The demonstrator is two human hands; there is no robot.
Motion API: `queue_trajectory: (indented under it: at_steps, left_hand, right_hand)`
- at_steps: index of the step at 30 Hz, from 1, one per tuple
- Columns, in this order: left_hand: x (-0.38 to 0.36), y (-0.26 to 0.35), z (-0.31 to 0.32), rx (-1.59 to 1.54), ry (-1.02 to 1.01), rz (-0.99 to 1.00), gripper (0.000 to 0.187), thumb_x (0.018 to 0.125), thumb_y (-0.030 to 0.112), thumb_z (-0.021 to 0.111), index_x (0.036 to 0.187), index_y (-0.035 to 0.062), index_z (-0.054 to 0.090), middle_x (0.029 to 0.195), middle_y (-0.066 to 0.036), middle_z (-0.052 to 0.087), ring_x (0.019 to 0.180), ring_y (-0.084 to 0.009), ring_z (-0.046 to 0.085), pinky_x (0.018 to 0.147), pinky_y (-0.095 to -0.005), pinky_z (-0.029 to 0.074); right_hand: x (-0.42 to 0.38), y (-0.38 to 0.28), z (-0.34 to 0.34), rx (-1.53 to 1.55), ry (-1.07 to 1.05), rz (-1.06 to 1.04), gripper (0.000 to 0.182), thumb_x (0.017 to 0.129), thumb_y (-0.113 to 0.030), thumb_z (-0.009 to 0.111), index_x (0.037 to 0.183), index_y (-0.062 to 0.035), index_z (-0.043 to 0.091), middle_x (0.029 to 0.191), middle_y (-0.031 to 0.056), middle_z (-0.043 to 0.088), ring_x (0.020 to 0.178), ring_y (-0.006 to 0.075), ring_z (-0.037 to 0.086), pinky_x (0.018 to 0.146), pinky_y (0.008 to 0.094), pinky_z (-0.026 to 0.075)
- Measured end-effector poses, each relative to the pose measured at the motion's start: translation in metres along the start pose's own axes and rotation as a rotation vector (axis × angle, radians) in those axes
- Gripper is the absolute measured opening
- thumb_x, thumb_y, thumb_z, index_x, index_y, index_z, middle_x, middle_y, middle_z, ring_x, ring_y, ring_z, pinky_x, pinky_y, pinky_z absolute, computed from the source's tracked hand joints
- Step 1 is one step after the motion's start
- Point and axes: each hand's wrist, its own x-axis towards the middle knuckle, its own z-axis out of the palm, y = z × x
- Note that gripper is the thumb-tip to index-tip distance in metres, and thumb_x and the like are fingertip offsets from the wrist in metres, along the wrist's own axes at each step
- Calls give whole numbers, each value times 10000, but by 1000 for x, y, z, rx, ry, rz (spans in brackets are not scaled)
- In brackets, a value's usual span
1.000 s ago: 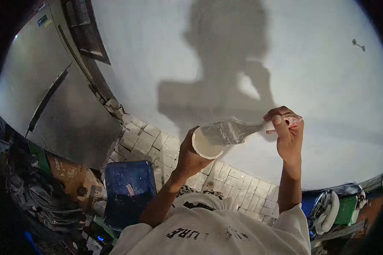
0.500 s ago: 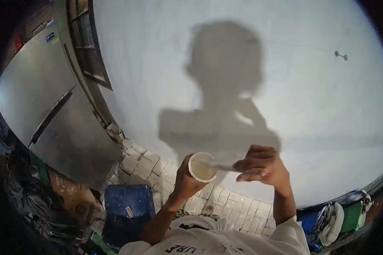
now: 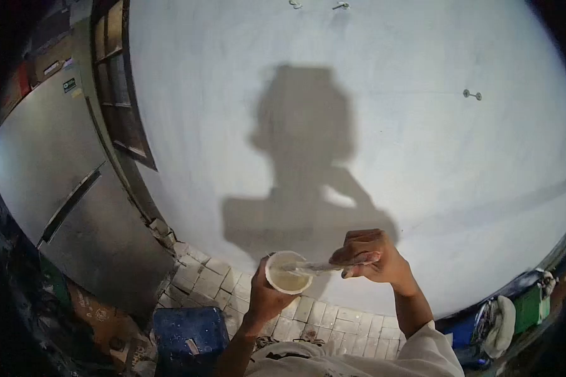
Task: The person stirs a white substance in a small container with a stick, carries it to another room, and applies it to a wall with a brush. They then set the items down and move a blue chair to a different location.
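A white cup with pale liquid inside is held by my left hand, whose fingers wrap round its side. My right hand pinches a pale, stick-like tool, perhaps a brush. The tool lies nearly level, and its far end reaches over the cup's rim into the opening. What its tip looks like is hard to make out.
Ahead stands a white wall with small metal fittings. A grey fridge and a barred window are at left. Below are a blue stool and white floor tiles. Bags and a green container lie at right.
The view has tilted up and shifted to the right. Both hands and the cup appear lower and further left. The tool still reaches into the cup, with more of it visible.
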Motion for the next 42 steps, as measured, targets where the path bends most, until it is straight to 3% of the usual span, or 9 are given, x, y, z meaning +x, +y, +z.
queue_trajectory:
  at_steps: [7,15,25,33,34,37,40,42]
  left_hand:
    - [6,1,-7,91,27,69,738,656,171,942,1233,37,502,1126,-123,657,1039,-229,665,904,-375,561]
    - [10,-1,-22,124,-8,142,730,655,171,935,1240,24,522,1128,-140,645,1044,-264,664,897,-372,555]
    - [0,-10,-62,189,21,90,706,657,190,930,1234,47,550,1161,-126,643,1044,-260,667,898,-368,549]
    - [-10,-22,-94,156,-39,84,692,691,189,914,1249,43,531,1163,-125,626,1069,-262,664,881,-368,561]
    - [-12,-25,-97,147,-43,56,731,687,184,919,1271,47,502,1170,-125,628,1085,-256,654,907,-369,545]
    - [-16,-28,-108,71,-60,-52,775,694,179,919,1307,50,463,1177,-129,628,1118,-256,638,939,-374,530]
    - [-15,-31,-118,188,-64,10,784,679,180,927,1305,53,471,1189,-127,625,1119,-245,637,939,-376,529]
    - [-9,-31,-123,194,-72,7,756,685,231,922,1280,32,500,1146,-139,638,1060,-288,665,905,-382,556]
  right_hand:
    - [-2,0,10,-201,-97,-96,239,843,-315,762,938,-96,746,909,-19,745,735,182,663,652,344,548]
    - [12,-15,20,-291,-133,-39,197,833,-259,774,952,-102,763,888,3,752,723,169,661,665,329,558]
    - [40,-20,56,-187,-98,-117,210,787,-251,817,889,-80,753,856,0,751,683,182,645,620,334,541]
    - [61,-18,90,-135,-31,-51,220,752,-237,856,876,-92,745,775,-3,736,635,171,634,596,324,506]
    - [63,-19,94,-122,31,-8,224,751,-239,860,869,-89,743,771,5,736,632,171,635,599,321,502]
    - [73,-24,109,-106,-35,13,212,752,-221,864,838,-81,730,768,13,738,646,172,648,607,314,503]
    - [78,-17,114,-87,3,21,204,754,-203,867,834,-80,726,783,21,741,671,176,665,610,313,509]
    - [84,-15,119,-76,19,29,202,756,-200,865,842,-81,727,793,26,743,683,177,671,613,314,512]
